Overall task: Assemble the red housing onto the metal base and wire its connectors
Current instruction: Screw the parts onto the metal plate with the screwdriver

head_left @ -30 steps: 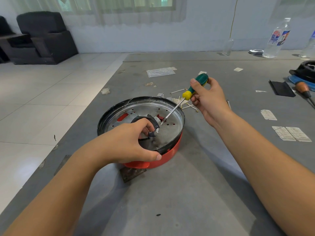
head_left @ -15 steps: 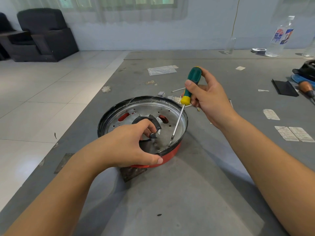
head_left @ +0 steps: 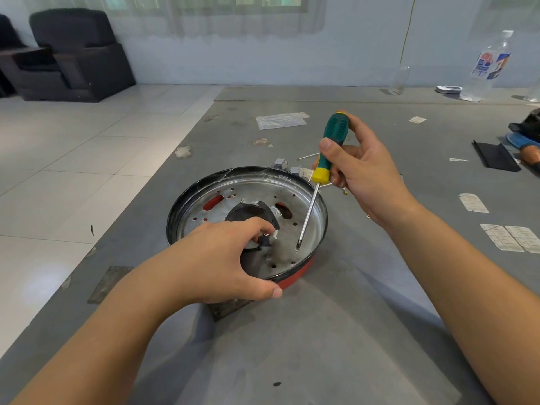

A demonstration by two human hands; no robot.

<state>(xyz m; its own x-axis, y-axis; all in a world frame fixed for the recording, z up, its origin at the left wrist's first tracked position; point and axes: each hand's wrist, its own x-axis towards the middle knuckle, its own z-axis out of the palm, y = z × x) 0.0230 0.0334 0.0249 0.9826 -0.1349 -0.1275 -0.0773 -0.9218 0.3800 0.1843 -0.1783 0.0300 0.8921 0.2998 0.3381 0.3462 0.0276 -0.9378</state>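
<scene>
Clutter everywhere on the grey tabletop: two plastic bottles at the back, paper scraps. Red housing sits mid-table, metal base inside. Left hand covers its centre, fingers curled pinching a black part. Right hand grips one green screwdriver, tip touching the plate.

Pale blue wall behind; curtained window above; white tiled floor left; dark armchair in corner.
</scene>
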